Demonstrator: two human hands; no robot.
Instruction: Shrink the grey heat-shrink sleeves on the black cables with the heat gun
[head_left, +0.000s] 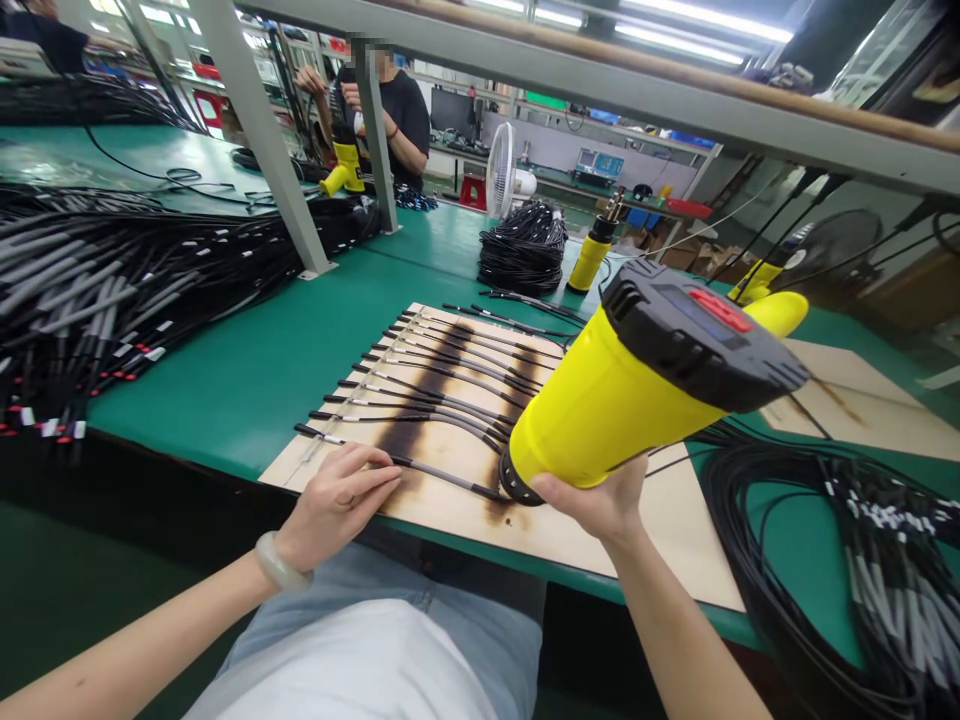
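Observation:
My right hand (600, 505) is wrapped round a yellow and black heat gun (615, 400), its nozzle end low over the right part of the nearest cable. That cable (442, 477), black with a grey sleeve, lies along the front of a scorched wooden board (600, 545). My left hand (349, 500) has its fingers closed on the same cable, left of the sleeve. Behind it several similar cables (450, 385) lie side by side, their left ends in a slotted strip (352, 395) on the board. The gun's body hides part of the cables.
Big cable bundles lie on the green table (225, 385) at left (112, 280) and right (885, 560). Behind the board are a coiled bundle (523, 248) and another heat gun (592, 255). Metal posts (262, 140) rise from the table. A co-worker (405, 115) stands across it.

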